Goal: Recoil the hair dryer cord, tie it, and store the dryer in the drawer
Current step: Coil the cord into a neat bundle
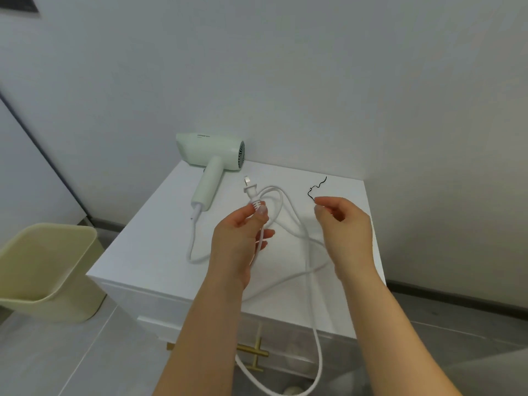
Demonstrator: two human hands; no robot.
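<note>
A pale green hair dryer [213, 155] lies on its side at the back left of the white cabinet top [160, 232], nozzle toward the left. Its white cord [291, 212] runs from the handle, loops over the top and hangs down past the front edge. My left hand [243, 232] grips the cord just below the plug [251, 191], with the prongs pointing up. My right hand [341, 221] pinches one end of a thin black twist tie [315, 188] that lies on the cabinet top. A drawer front with a gold handle [255, 352] sits below the top.
A beige plastic bin [48, 270] stands on the floor to the left of the cabinet. A white wall rises right behind the dryer. Grey floor lies to the right and front.
</note>
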